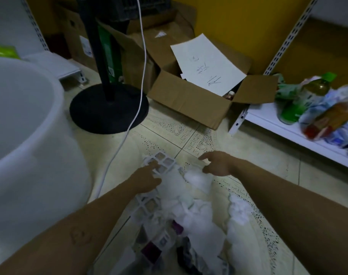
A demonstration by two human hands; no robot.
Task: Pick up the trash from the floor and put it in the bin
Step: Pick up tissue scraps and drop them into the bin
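Now my left hand lies on the grid tray, on the floor right of the bin; I cannot tell if its fingers grasp. Right hand hovers released above the crumpled paper. Lifting the tray lopsided could spill that paper.

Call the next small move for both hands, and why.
Probably close each grip now: the left hand lies on the white grid tray, the right hand is open beside the crumpled white wad, both items on the floor, with the white bin close on the left.
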